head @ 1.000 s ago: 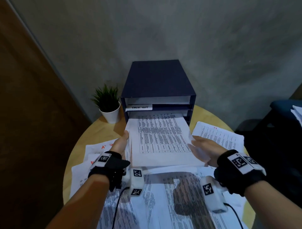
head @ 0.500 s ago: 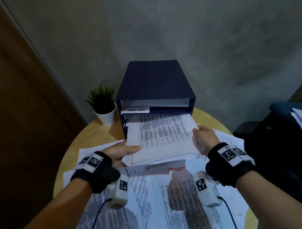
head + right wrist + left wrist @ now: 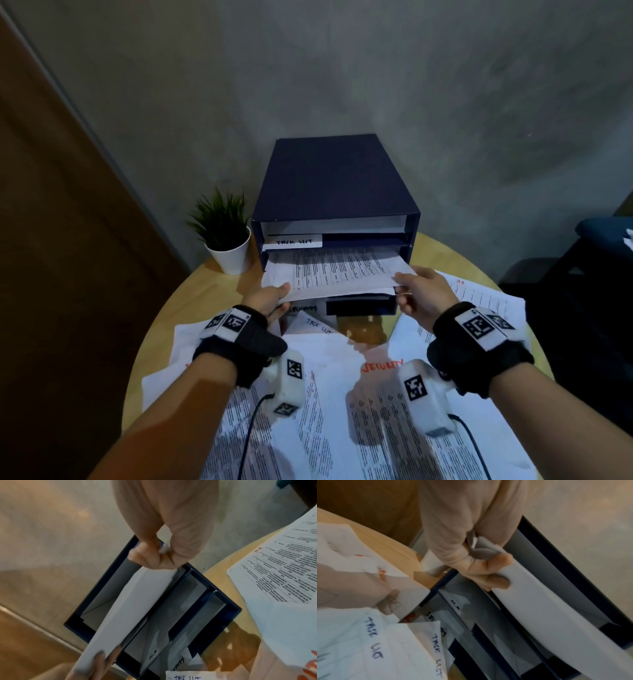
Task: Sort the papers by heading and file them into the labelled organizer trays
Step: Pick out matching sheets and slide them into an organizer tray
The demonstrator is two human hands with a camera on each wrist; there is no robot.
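A dark blue organizer stands at the back of the round table. Both hands hold a stack of printed papers whose far end is inside the slot under the "TASK LIST" label. My left hand grips the stack's near left corner, thumb on top. My right hand pinches its right edge. The left wrist view shows the fingers curled under the stack. In the right wrist view the right hand pinches the stack above trays marked H.R and SECURITY.
Loose sheets cover the near table: one headed SECURITY, one headed HR, one headed TASK LIST. A potted plant stands left of the organizer. A dark chair is at the right, and bare wood shows in front of the organizer.
The stack has gone deeper into the organizer slot, its near end raised off the table. Both hands went from lying flat at its sides to gripping its edges and moved forward.
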